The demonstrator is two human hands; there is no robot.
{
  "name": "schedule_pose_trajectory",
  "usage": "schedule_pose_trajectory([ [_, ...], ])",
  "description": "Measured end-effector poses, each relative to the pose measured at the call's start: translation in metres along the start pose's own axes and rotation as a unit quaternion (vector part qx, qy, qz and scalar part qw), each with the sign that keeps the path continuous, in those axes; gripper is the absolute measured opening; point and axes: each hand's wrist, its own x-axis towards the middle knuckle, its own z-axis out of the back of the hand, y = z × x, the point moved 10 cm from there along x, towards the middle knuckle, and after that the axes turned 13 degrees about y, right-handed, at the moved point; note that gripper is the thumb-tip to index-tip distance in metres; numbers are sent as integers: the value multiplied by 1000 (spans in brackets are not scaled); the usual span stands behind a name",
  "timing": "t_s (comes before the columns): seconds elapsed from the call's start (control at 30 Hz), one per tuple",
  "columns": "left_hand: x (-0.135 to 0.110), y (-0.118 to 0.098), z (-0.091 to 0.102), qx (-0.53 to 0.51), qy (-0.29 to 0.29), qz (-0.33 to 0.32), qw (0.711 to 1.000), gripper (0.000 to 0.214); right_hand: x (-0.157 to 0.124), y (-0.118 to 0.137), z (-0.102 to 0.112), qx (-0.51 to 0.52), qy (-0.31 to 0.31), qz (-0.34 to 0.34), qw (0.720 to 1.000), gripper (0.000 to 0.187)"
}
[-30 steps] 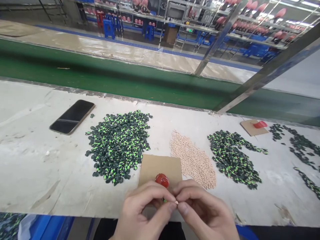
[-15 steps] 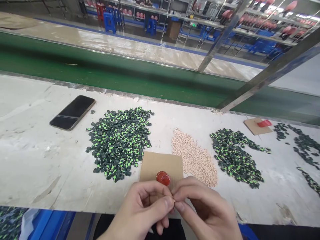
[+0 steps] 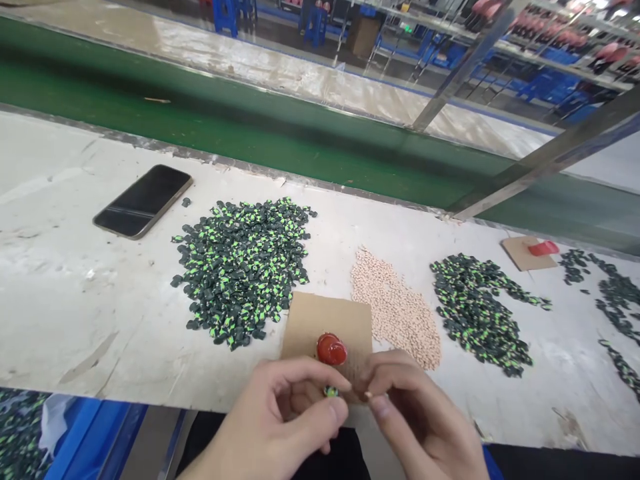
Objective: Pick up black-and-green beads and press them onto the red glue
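Observation:
My left hand [image 3: 287, 413] is closed, with a small dark piece with bright green marks [image 3: 331, 391] between its thumb and index finger. My right hand [image 3: 417, 413] pinches a tiny pale pink bead [image 3: 369, 395] at its fingertips, a little to the right of the left hand's piece. Just beyond both hands, a small round red container [image 3: 331, 349] sits on a square of brown cardboard [image 3: 320, 310]. A heap of pale pink beads [image 3: 395, 307] lies right of the cardboard. To its left spreads a large heap of dark and green pieces [image 3: 245, 267].
A second heap of dark and green pieces [image 3: 480, 313] lies to the right. Behind it, a red cap [image 3: 543, 248] rests on another cardboard piece [image 3: 520, 255]. A phone [image 3: 143, 201] lies at the back left. A green belt [image 3: 250, 143] and slanted metal posts [image 3: 540, 167] stand beyond the table.
My hands have moved apart from where their fingertips met. The green-marked piece now shows in the left hand and the bead in the right. The view has tilted down slightly.

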Motion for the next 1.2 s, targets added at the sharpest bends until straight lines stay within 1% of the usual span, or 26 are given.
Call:
schedule_pose_trajectory([
  [0.07,-7,-11,15,74,-58,-43,995,14,-8,-14,5,-28,-25,-36,999,17],
  [0.1,-10,-17,21,122,-86,-70,986,16,-10,-19,5,-46,-28,-47,997,17],
  [0.17,-12,-28,27,219,-121,-119,961,19,-10,-26,1,-77,-18,-59,995,16],
  [0.27,-11,-33,29,314,-148,-171,922,16,-4,-28,-8,-103,-2,-57,993,17],
  [0.33,-8,-32,27,348,-139,-186,908,15,1,-25,-11,-118,-1,-53,992,17],
  [0.4,-4,-29,25,360,-126,-186,906,16,5,-23,-12,-126,-5,-51,991,16],
  [0.5,0,-25,27,347,-114,-167,916,17,6,-22,-11,-131,-12,-49,990,16],
  [0.67,0,-22,32,322,-116,-125,931,17,6,-23,-13,-140,10,-48,989,18],
  [0.77,-3,-21,33,320,-115,-120,933,20,5,-23,-12,-125,9,-55,991,18],
  [0.83,-5,-25,32,300,-117,-126,938,22,2,-25,-8,-88,-9,-67,994,17],
  [0.9,-6,-28,31,243,-117,-126,954,20,-2,-29,-3,-19,-26,-84,996,14],
  [0.97,-4,-24,27,148,-108,-104,978,14,-6,-33,0,69,-42,-101,992,12],
  [1.03,1,-13,19,34,-84,-70,993,8,-9,-35,-1,157,-50,-107,981,9],
  [1.13,9,4,0,-108,-19,-47,993,3,-12,-32,-5,245,-43,-94,964,8],
  [1.2,12,13,-7,-159,12,-45,986,4,-13,-29,-8,264,-33,-93,959,9],
])
